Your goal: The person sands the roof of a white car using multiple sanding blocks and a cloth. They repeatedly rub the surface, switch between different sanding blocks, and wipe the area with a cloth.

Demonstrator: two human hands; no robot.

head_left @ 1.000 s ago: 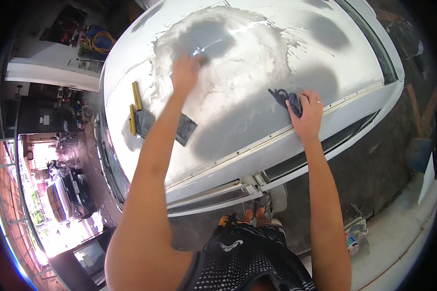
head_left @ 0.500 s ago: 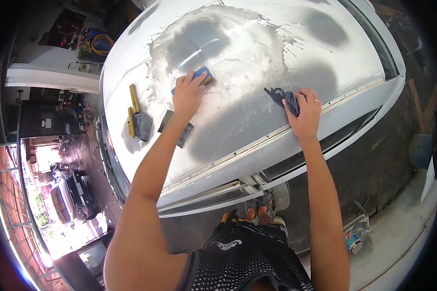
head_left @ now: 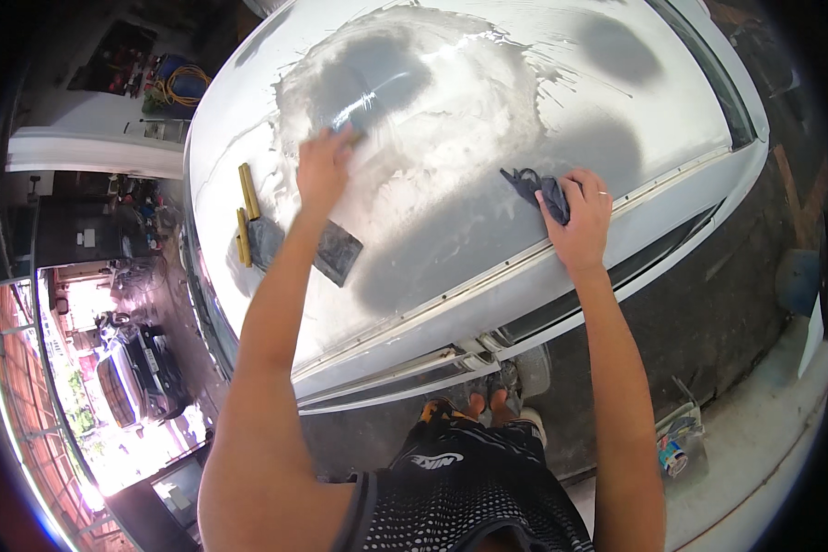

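Observation:
My left hand (head_left: 320, 175), smeared by motion, presses on a white car roof (head_left: 469, 138) patched with grey and wet with pale slurry. Its fingers are bent over a blue sanding block (head_left: 355, 137), now mostly hidden by the hand and blur. Further right, near the roof's side rail, my right hand (head_left: 581, 219) grips a crumpled dark rag (head_left: 552, 199) against the roof. Beside my left forearm lies a dark grey rectangular sheet (head_left: 340, 255). Left of it, two yellow-edged tools (head_left: 249, 191) rest with a dark grey piece (head_left: 265, 241), partly behind my forearm.
The roof rail (head_left: 432, 308) and door window frames (head_left: 414, 370) run between me and the roof. On the floor at right sits a small can (head_left: 672, 457). A blue drum (head_left: 798, 281) stands far right. Another vehicle (head_left: 138, 377) is parked at left.
My left hand has slid left and slightly toward me with the sanding block, uncovering more of the dark sheet. My right hand stays nearly still on the rag.

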